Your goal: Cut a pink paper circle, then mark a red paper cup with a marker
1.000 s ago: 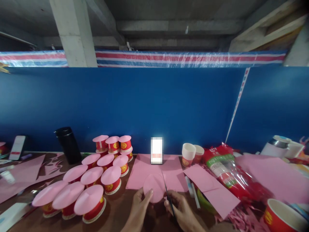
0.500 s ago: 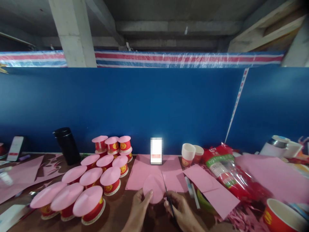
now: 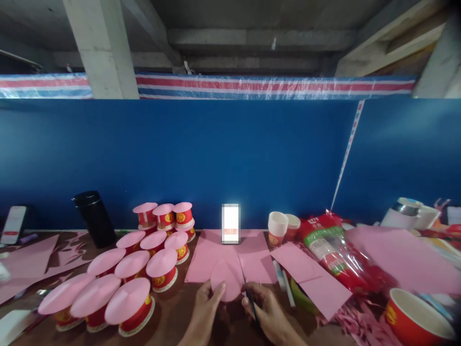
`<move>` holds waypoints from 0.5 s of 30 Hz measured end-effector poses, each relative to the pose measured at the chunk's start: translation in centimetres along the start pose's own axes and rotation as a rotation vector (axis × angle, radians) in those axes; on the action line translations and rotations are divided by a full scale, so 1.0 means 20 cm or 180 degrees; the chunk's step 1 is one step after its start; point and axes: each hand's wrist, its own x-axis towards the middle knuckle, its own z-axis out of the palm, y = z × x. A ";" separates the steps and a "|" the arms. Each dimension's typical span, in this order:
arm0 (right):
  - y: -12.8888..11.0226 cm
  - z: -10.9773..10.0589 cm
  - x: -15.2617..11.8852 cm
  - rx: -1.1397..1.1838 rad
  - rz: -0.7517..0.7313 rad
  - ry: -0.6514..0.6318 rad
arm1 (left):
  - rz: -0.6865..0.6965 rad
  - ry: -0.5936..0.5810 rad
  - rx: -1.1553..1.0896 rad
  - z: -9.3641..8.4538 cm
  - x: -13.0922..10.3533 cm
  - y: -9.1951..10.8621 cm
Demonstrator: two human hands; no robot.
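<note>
My left hand (image 3: pixel 209 300) pinches the lower left edge of a round pink paper disc (image 3: pixel 226 278), thumb on top. A pair of dark scissors (image 3: pixel 249 293) is in my right hand (image 3: pixel 266 307), its blades pointing up along the disc's right edge. Their handles are partly hidden by my fingers. Behind the disc lie pink paper sheets (image 3: pixel 201 259), and a phone with a bright screen (image 3: pixel 231 223) stands upright on them. To the left, red paper cups (image 3: pixel 163 279) stand upside down in rows, topped with shallow pink paper cones (image 3: pixel 127 300).
At the left stands a black bottle (image 3: pixel 94 218). Right of the sheets are white-rimmed paper cups (image 3: pixel 278 226), marker pens (image 3: pixel 289 288), a folded pink strip (image 3: pixel 313 278), a red plastic bag of cups (image 3: pixel 334 254), and a large red cup (image 3: pixel 418 319). A blue partition (image 3: pixel 230 154) rises behind the table.
The whole view has shifted slightly, so everything appears a little further left. Both hands keep nearly the same hold on the disc and scissors.
</note>
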 end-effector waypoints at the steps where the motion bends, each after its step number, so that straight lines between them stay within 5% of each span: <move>1: 0.00 0.00 0.00 -0.0011 -0.0016 0.0005 | 0.0006 -0.0021 0.0020 -0.01 0.00 -0.01; 15: 0.00 0.01 0.00 0.0078 0.0019 0.0054 | -0.0048 0.0077 -0.0046 -0.01 0.02 -0.04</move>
